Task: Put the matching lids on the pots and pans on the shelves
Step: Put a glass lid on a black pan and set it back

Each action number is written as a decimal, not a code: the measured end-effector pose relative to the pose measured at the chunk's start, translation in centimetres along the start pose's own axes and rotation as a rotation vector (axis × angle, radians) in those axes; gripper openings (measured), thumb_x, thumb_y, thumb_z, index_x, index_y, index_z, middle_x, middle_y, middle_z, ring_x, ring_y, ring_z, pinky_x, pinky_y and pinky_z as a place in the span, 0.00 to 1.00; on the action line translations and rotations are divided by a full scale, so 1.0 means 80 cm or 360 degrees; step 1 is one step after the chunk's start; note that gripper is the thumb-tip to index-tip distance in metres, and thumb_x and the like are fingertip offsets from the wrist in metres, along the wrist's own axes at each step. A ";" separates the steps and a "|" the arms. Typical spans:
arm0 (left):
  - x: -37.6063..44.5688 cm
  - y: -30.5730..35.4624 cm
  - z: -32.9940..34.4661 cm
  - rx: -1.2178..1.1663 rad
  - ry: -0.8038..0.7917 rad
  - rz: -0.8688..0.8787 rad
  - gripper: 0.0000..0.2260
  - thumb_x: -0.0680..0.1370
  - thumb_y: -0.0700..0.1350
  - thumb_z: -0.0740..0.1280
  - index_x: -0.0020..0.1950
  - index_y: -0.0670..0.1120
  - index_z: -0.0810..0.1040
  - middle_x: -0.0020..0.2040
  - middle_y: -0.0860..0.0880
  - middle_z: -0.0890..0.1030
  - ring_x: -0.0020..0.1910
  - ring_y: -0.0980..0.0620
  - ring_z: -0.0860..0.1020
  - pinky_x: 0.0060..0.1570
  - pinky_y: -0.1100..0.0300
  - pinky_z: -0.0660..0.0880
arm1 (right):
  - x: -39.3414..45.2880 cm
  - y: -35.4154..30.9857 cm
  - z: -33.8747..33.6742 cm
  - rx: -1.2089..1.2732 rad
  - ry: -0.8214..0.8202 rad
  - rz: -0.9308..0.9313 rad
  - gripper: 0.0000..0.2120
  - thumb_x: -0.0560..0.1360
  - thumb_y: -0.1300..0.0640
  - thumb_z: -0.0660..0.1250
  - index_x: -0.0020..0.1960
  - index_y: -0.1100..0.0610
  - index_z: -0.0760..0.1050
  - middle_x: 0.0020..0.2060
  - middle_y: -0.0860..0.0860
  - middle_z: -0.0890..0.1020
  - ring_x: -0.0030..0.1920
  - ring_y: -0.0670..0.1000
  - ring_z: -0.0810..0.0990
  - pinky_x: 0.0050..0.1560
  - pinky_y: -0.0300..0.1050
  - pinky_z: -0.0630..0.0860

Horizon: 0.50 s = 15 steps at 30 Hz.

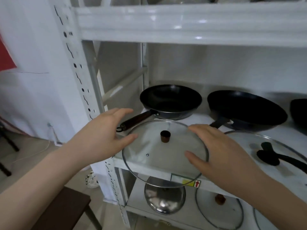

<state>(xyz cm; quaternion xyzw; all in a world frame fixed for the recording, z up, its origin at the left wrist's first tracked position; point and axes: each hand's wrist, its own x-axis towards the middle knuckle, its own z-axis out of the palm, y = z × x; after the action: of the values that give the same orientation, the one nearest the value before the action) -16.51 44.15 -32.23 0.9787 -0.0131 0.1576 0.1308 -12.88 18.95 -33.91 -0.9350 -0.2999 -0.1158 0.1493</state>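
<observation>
Head view: a round glass lid with a steel rim and a small dark brown knob (165,152) is seen at the front of the white middle shelf (199,120), its near edge overhanging the shelf's front lip. The lid is flanked by both hands. The left hand (101,135) is held at the lid's left rim with fingers spread and nearly straight, the thumb reaching the rim; whether the rim is actually touched cannot be told. The right hand (221,153) is laid over the lid's right rim, fingers extended and thumb lying on the glass, with nothing curled round.

Just behind the lid a black frying pan with a dark reddish-brown handle (169,102) is set, uncovered, its handle pointing toward the lid's left side. Behind and to the right of the lid a larger black wok-shaped pan (247,110) is placed, also uncovered. To the right of the lid a second glass lid with a black handle (269,151) is lying flat. Below the lid, on the lower shelf, a shiny steel lid (164,198) and another glass lid with a brown knob (219,208) are seen.
</observation>
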 end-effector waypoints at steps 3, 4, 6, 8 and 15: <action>0.021 -0.019 0.046 0.0035 0.0042 -0.0010 0.28 0.74 0.58 0.65 0.72 0.53 0.63 0.67 0.52 0.72 0.52 0.51 0.75 0.54 0.61 0.68 | 0.014 0.008 0.054 0.0045 -0.0015 -0.0010 0.27 0.76 0.43 0.58 0.73 0.46 0.57 0.70 0.40 0.63 0.69 0.41 0.62 0.65 0.35 0.63; 0.029 -0.026 0.059 0.0048 0.0050 -0.0017 0.28 0.74 0.58 0.65 0.72 0.52 0.64 0.67 0.51 0.73 0.52 0.51 0.75 0.54 0.60 0.69 | 0.020 0.011 0.068 0.0044 -0.0017 -0.0013 0.27 0.76 0.43 0.59 0.73 0.47 0.58 0.70 0.41 0.64 0.69 0.42 0.63 0.65 0.36 0.64; 0.047 -0.037 0.080 0.0064 0.0055 -0.0039 0.28 0.74 0.57 0.66 0.72 0.51 0.64 0.66 0.49 0.73 0.61 0.48 0.74 0.58 0.58 0.69 | 0.035 0.016 0.090 0.0046 -0.0021 -0.0005 0.25 0.77 0.43 0.59 0.71 0.48 0.59 0.69 0.43 0.65 0.67 0.44 0.66 0.63 0.40 0.67; 0.066 -0.047 0.097 0.0087 0.0039 -0.0065 0.28 0.74 0.57 0.65 0.72 0.49 0.64 0.66 0.47 0.73 0.64 0.46 0.72 0.61 0.55 0.69 | 0.052 0.022 0.108 0.0071 -0.0019 -0.0010 0.23 0.76 0.43 0.59 0.69 0.49 0.62 0.66 0.44 0.68 0.65 0.46 0.67 0.63 0.42 0.70; 0.133 -0.064 0.129 0.0226 -0.0112 -0.0216 0.30 0.75 0.57 0.64 0.74 0.48 0.60 0.70 0.44 0.69 0.68 0.44 0.68 0.64 0.53 0.68 | 0.111 0.040 0.159 0.0015 -0.0025 -0.0020 0.26 0.75 0.40 0.60 0.67 0.53 0.65 0.62 0.49 0.73 0.62 0.50 0.71 0.59 0.45 0.71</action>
<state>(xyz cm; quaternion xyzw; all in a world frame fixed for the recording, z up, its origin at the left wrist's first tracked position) -2.92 46.59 -39.62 0.9891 0.0598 0.1144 0.0709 -2.32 25.54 -43.65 -0.9333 -0.3075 -0.1081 0.1508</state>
